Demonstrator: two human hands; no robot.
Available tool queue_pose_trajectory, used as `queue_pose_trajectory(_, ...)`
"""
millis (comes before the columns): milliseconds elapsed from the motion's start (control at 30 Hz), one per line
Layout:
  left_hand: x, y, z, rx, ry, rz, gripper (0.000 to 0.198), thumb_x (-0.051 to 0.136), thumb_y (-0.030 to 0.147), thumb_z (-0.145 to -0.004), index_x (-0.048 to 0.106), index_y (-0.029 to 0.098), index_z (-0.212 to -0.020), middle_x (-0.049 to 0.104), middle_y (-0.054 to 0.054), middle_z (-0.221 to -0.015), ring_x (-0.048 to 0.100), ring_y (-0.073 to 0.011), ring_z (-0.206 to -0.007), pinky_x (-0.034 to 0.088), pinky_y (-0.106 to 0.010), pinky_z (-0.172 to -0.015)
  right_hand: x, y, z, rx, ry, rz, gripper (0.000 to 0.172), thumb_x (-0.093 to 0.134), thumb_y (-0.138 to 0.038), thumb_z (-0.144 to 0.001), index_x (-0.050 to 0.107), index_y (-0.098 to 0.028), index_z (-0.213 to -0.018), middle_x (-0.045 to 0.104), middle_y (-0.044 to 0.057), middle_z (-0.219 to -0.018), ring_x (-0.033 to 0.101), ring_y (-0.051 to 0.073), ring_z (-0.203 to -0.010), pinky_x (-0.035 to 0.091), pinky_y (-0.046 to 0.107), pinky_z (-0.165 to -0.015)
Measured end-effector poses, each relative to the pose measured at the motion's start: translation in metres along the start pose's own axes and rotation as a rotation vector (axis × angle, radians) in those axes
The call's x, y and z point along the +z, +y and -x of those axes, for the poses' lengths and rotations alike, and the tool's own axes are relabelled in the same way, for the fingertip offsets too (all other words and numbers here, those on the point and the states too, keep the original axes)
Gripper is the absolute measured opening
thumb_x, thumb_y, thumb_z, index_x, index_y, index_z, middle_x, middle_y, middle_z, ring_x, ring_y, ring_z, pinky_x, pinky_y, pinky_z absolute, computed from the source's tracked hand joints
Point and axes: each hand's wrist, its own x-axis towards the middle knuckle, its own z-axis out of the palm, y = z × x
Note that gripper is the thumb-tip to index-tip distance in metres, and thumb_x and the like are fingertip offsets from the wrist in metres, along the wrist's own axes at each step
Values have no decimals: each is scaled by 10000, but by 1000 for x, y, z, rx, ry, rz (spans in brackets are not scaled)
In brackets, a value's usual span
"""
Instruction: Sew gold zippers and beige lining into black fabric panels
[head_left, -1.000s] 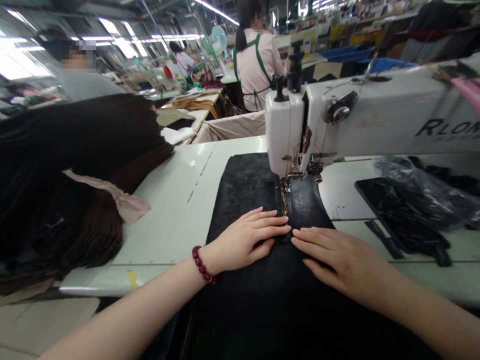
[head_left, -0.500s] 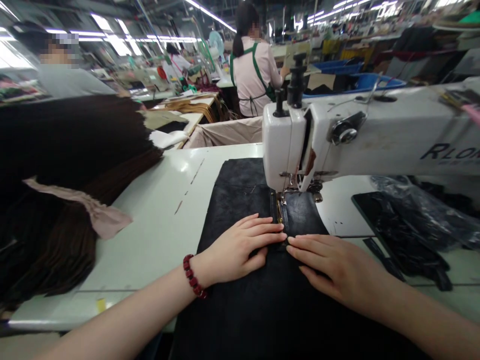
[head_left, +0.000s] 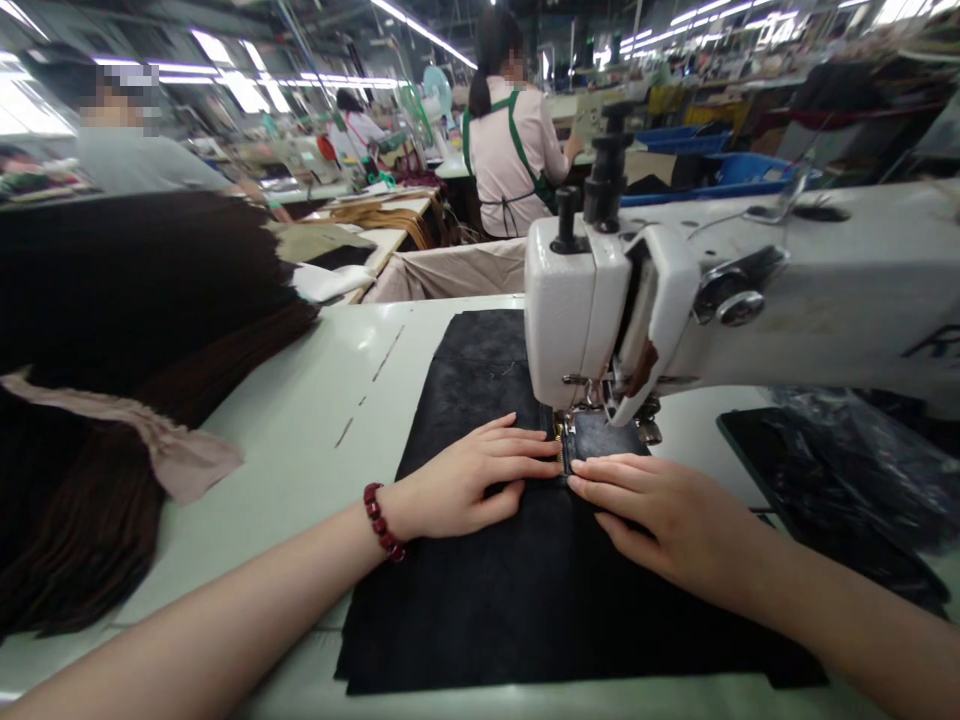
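A black leather-like panel lies on the pale table under the head of a white sewing machine. Set into it is a zipper with gold-coloured teeth, running up to the presser foot. My left hand rests flat on the panel left of the zipper, fingers stretched out and their tips at its edge. On the right side of the zipper my right hand presses the panel with outstretched fingers. Both hands are just in front of the presser foot; the needle cannot be made out.
A tall stack of dark pieces stands at left, with a pinkish cloth strip hanging over it. Clear plastic wrap and a dark flat object lie right. Beyond the table are a person in a green-strapped apron and blue bins.
The panel has slid forward under the machine, its near edge now showing on the table. My hands stay flat beside the zipper, closer to the presser foot. The view has shifted slightly.
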Motion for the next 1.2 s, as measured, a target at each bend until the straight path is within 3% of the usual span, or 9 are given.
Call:
queue_pose_trajectory(233,-6,-20,-9,10,8,8,510,515,120,-887,521,288,-1368,496,-5,-1459,417,-202,-1372,169,-459,-1231,0,-3,-2,29,64,210,398,477,-203,-940,584,-221,-1323,622,53,-1313,624,248,-1104,569,435,-881)
queue_pose_trajectory(467,-12,-36,-21,28,34,3,456,534,142,-888,565,261,-1327,516,-38,-1439,467,-226,-1324,239,-454,-1203,28,-32,8,227,285,225,367,483,-234,-937,619,-180,-1274,611,44,-1334,600,222,-1166,543,392,-966)
queue_pose_trajectory(767,-13,-49,-25,65,41,7,433,575,217,-887,576,256,-1318,546,-64,-1401,476,-246,-1315,279,-446,-1182,31,-26,-2,304,263,208,345,483,-222,-942,627,-219,-1256,598,24,-1352,603,225,-1162,526,421,-989)
queue_pose_trajectory(1200,-13,-49,-25,64,47,5,413,567,230,-898,581,253,-1310,544,-64,-1405,480,-242,-1310,254,-451,-1191,35,-25,0,305,264,202,355,495,-226,-938,626,-225,-1267,592,29,-1360,598,233,-1171,521,430,-995)
